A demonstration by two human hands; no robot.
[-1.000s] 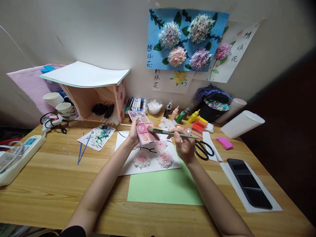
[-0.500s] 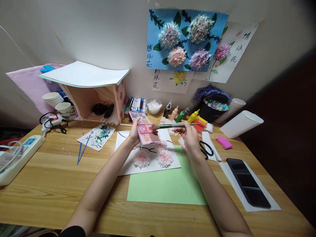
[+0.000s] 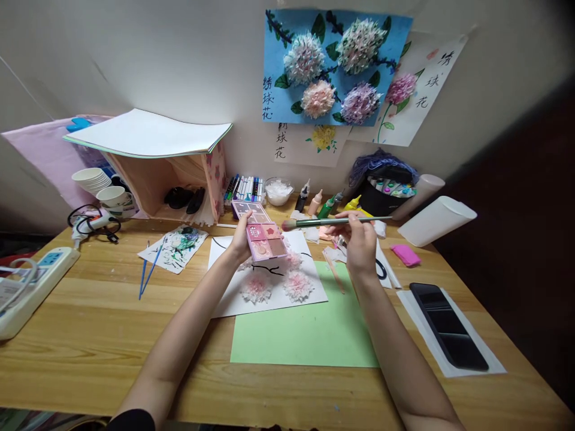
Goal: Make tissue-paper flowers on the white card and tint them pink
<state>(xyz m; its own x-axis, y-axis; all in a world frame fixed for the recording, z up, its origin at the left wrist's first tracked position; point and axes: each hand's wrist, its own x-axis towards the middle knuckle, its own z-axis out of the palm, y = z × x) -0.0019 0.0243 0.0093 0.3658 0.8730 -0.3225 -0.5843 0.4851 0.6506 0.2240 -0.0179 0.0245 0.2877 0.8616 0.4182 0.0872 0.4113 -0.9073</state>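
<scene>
- Wooden surface (image 3: 90, 335) runs the whole width, and way over on the left there's a white power strip (image 3: 31, 287) with a stack of paper cups (image 3: 96, 179) behind it.
- Next along, a paint-smeared scrap of paper (image 3: 177, 246) with two blue sticks (image 3: 146, 272) lying beside it.
- Left hand (image 3: 240, 242) is wrapped around the edge of an open pink makeup palette (image 3: 265, 238), holding it up just above the white sheet (image 3: 224, 287) with the tissue flowers (image 3: 278, 281) on it.
- Green paper (image 3: 305, 335) sits right below that sheet, touching its lower edge.
- Right hand (image 3: 359, 242) is pinched shut on a thin green-handled brush (image 3: 335, 221), held almost level, its pinkish tip just off the palette's right edge.
- Compared with a second ago, the brush has come off the palette pans and moved out to the right, and the hand went up and right with it. Palette hardly moved.
- Blue poster (image 3: 332, 66) on the wall has three Chinese characters down its left side, looks like 绣球花, and the paper right of it (image 3: 417, 90) carries the same three.
- Far right, a black phone (image 3: 449, 326) lies on a white sheet; no brand I can read anywhere.
</scene>
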